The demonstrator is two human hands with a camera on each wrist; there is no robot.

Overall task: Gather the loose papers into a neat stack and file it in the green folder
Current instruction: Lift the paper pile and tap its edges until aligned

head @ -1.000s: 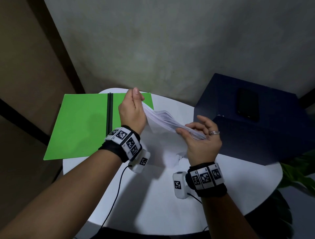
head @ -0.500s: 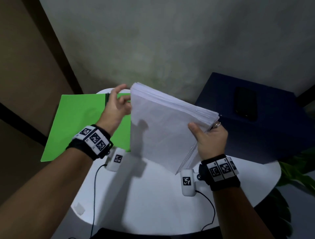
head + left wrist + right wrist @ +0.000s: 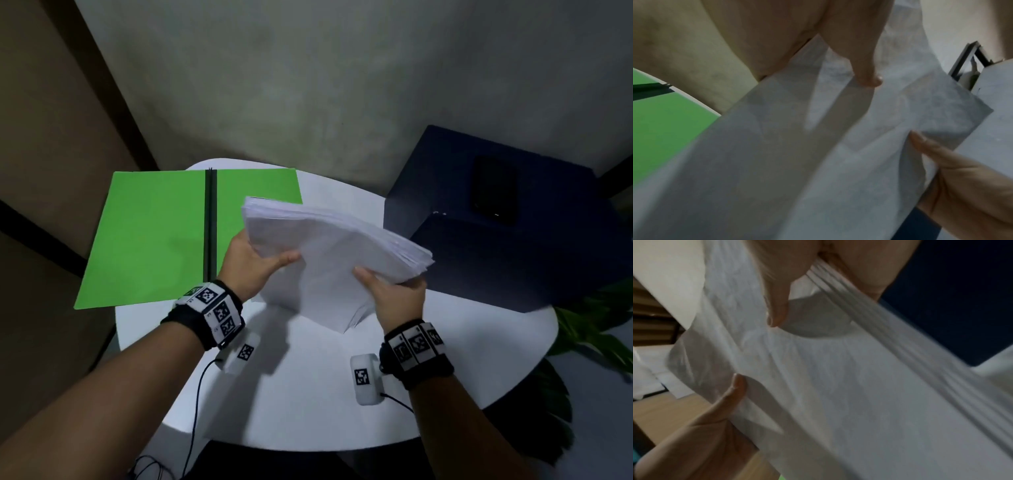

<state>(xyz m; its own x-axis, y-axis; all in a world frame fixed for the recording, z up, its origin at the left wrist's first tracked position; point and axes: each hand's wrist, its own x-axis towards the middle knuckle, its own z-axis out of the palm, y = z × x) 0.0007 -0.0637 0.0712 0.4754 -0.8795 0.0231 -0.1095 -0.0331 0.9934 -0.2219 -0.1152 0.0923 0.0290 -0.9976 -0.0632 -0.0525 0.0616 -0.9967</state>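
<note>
A thick stack of white papers [image 3: 329, 260] is held tilted in the air above the round white table [image 3: 308, 404]. My left hand [image 3: 253, 260] grips its left edge, thumb on the near face. My right hand [image 3: 394, 294] grips the right edge, thumb on the near face and fingers behind. The green folder [image 3: 150, 236] lies open and flat at the table's back left, with a black spine [image 3: 209, 222] down its middle; the stack hides part of its right leaf. In the wrist views each thumb presses the papers [image 3: 818, 162] [image 3: 838, 394], and the sheets look bowed.
A dark blue box [image 3: 507, 222] stands at the table's right with a black phone [image 3: 495, 188] on top. Green plant leaves [image 3: 589, 325] reach in at the far right. A grey wall rises behind the table; cables hang from the wrist cameras.
The stack has swung from nearly upright toward flatter and lower. My left hand, off the papers half a second ago, has come back and grips the stack's left edge. My right hand kept hold.
</note>
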